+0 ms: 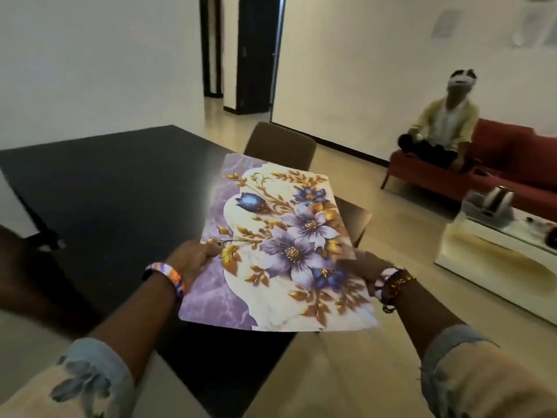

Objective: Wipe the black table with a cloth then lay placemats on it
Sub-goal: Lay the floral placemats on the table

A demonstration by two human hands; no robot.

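White walls and pale flooring surround the black table (114, 191), with a brown chair (280, 143) at its far edge. Both hands, left hand (196, 260) and right hand (364, 267), pinch a floral placemat (280, 251) by its side edges above the table's right end.

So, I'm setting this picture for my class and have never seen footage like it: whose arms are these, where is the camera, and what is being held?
There is no machine here. The camera sits on a person's head, looking forward and down, so the arms are their own. The left hand and right hand each grip a side edge of a flowered placemat, holding it over the corner of the black table. A chair stands behind the table. Another person sits on a red sofa at the right.
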